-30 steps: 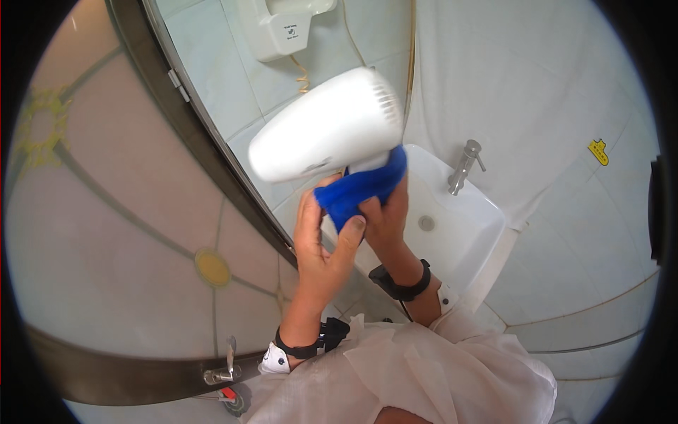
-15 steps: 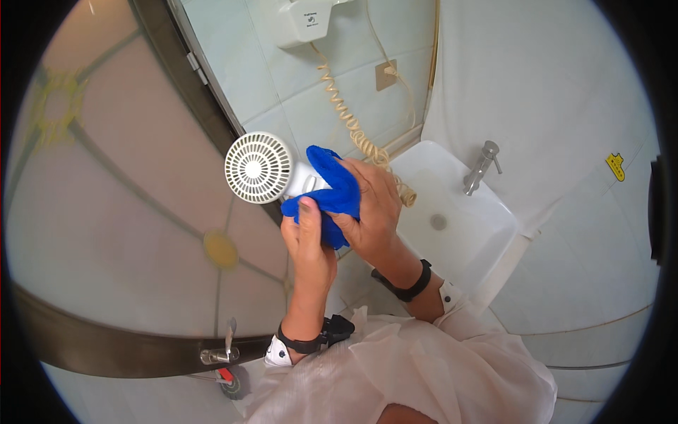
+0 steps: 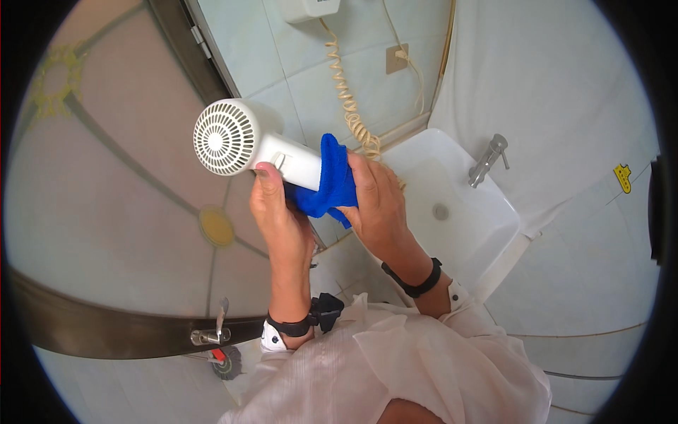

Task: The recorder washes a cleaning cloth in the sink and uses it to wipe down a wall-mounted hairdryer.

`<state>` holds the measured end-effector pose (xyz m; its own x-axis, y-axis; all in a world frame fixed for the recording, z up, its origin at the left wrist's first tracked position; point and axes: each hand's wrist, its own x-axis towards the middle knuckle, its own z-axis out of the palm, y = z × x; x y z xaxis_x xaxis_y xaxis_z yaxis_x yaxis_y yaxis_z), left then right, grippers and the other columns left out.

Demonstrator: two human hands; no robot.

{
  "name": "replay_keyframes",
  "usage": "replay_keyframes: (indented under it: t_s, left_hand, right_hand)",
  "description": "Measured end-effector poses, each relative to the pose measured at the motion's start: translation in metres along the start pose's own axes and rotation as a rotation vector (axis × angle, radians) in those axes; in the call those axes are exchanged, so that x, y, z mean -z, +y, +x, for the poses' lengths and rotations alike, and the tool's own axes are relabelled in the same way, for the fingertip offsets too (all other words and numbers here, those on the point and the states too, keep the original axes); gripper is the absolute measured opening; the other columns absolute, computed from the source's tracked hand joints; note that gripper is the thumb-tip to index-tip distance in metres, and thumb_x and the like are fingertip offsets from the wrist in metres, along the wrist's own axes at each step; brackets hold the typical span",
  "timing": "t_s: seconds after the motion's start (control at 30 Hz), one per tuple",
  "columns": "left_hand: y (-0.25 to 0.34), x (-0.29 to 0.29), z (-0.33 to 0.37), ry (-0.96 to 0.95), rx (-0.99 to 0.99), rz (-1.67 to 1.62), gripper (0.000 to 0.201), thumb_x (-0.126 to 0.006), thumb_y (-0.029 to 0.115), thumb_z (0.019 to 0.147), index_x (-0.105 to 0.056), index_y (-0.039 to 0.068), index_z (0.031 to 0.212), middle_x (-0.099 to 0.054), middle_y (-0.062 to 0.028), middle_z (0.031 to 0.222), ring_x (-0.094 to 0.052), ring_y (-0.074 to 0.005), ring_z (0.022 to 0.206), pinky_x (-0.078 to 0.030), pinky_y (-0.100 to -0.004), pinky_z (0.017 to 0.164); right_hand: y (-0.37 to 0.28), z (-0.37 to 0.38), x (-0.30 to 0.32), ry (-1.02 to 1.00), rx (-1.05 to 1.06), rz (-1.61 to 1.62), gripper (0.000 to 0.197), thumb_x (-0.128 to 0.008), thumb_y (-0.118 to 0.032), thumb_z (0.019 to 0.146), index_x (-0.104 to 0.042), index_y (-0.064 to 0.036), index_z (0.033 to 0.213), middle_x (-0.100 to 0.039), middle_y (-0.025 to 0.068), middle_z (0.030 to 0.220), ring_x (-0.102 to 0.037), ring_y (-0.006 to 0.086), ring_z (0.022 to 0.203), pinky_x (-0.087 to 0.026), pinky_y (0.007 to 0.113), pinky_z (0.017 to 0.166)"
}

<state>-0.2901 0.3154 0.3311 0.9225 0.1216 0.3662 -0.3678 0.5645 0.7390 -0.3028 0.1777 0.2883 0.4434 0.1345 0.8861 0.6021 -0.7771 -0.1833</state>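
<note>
A white hair dryer [image 3: 293, 157] is held up in front of me, its round slotted grille at the left and its handle slanting down to the right. My left hand [image 3: 275, 205] grips the handle near the head, thumb beside the switch. Around the lower end of the handle is a blue cloth [image 3: 332, 180], and my right hand [image 3: 380, 198] is closed on it. Part of the cloth hangs below the handle, between the hands. The fingers behind the handle are hidden.
From the white wall holder [image 3: 309, 8] a coiled cream cord [image 3: 346, 92] runs down behind my right hand. A white sink [image 3: 487, 240] with a metal tap [image 3: 489, 161] stands to the right. At the left is a frosted door panel [image 3: 127, 212] with a metal handle [image 3: 212, 335].
The hair dryer has moved up and left and turned, baring more of its handle. The cloth now sits at the handle's lower end, and my left thumb has shifted toward the dryer's head.
</note>
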Motion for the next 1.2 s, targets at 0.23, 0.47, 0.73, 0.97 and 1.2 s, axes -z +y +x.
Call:
replay_keyframes:
  t_s: [0.23, 0.47, 0.73, 0.97, 1.2]
  left_hand:
    - [-0.003, 0.002, 0.0, -0.025, 0.001, 0.009, 0.055, -0.05, 0.047, 0.102, -0.058, -0.005, 0.118, -0.066, -0.0108, 0.108, -0.063, -0.0166, 0.096, -0.049, -0.0312, 0.086]
    - [-0.014, 0.006, -0.005, -0.12, -0.021, 0.082, 0.046, -0.052, 0.038, 0.103, -0.056, -0.003, 0.123, -0.064, -0.0089, 0.111, -0.061, -0.0135, 0.1, -0.048, -0.0301, 0.088]
    - [-0.013, -0.002, -0.001, -0.291, 0.004, 0.038, 0.06, -0.039, 0.048, 0.104, -0.048, -0.005, 0.131, -0.064, -0.0168, 0.115, -0.061, -0.021, 0.105, -0.049, -0.0349, 0.093]
    - [-0.017, -0.006, -0.007, -0.246, 0.091, -0.127, 0.064, -0.039, 0.05, 0.104, -0.045, -0.005, 0.135, -0.06, -0.0181, 0.119, -0.058, -0.0236, 0.112, -0.048, -0.0374, 0.098]
    - [-0.039, 0.005, -0.012, -0.264, 0.124, -0.052, 0.031, -0.062, 0.02, 0.099, -0.06, 0.0, 0.122, -0.068, -0.0032, 0.103, -0.062, -0.007, 0.082, -0.05, -0.0209, 0.071]
  right_hand:
    - [0.001, -0.006, 0.001, -0.024, -0.018, -0.055, 0.08, -0.081, -0.019, 0.071, -0.042, 0.005, 0.137, -0.06, 0.0154, 0.1, -0.059, 0.0292, 0.078, -0.047, 0.038, 0.067]
    - [0.005, -0.02, -0.002, -0.035, -0.088, 0.045, 0.083, -0.082, -0.028, 0.074, -0.04, 0.0076, 0.136, -0.063, 0.0224, 0.108, -0.064, 0.0353, 0.082, -0.052, 0.04, 0.07]
    - [0.017, -0.04, -0.017, 0.064, -0.235, 0.288, 0.065, -0.061, -0.044, 0.093, -0.048, 0.0097, 0.129, -0.063, 0.023, 0.107, -0.063, 0.0398, 0.085, -0.052, 0.045, 0.075]
    - [-0.002, -0.021, -0.015, 0.1, -0.586, 0.669, 0.055, -0.056, -0.036, 0.098, -0.048, 0.0063, 0.132, -0.063, 0.0212, 0.112, -0.063, 0.0347, 0.097, -0.049, 0.04, 0.089]
    - [-0.011, 0.005, 0.004, 0.125, -0.515, 0.701, 0.063, -0.055, -0.039, 0.098, -0.036, 0.0046, 0.141, -0.043, 0.0199, 0.139, -0.045, 0.0307, 0.126, -0.034, 0.038, 0.107]
